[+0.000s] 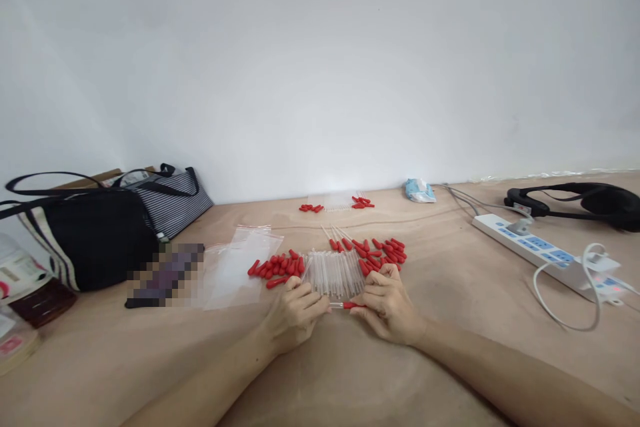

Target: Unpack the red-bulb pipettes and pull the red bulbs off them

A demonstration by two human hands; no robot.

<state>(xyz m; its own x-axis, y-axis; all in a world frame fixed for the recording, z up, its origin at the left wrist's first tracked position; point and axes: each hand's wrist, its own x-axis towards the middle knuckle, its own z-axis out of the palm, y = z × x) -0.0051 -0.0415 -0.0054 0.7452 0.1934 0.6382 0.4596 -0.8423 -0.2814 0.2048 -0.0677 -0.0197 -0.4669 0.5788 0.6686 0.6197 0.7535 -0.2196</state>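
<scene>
Between my two hands lies a clear glass dropper tube (337, 305) with a red rubber bulb (350, 305) at its right end. My left hand (299, 312) is closed on the tube, and most of that end is hidden by the fingers. The fingers of my right hand (389, 307) pinch the red bulb. Just beyond the hands is a row of clear tubes (333, 272) lying side by side. Loose red bulbs form one pile on the left (275, 267) and another pile on the right (387, 253). A few tubes with bulbs (340, 238) lie behind the row.
Clear zip bags (240, 267) lie left of the bulbs, beside a pixelated dark item (167, 277). Bags (95, 233) and jars (20, 273) stand far left. A white power strip (540, 250) with cables, a black headset (575, 203) and a blue tissue pack (420, 191) are right.
</scene>
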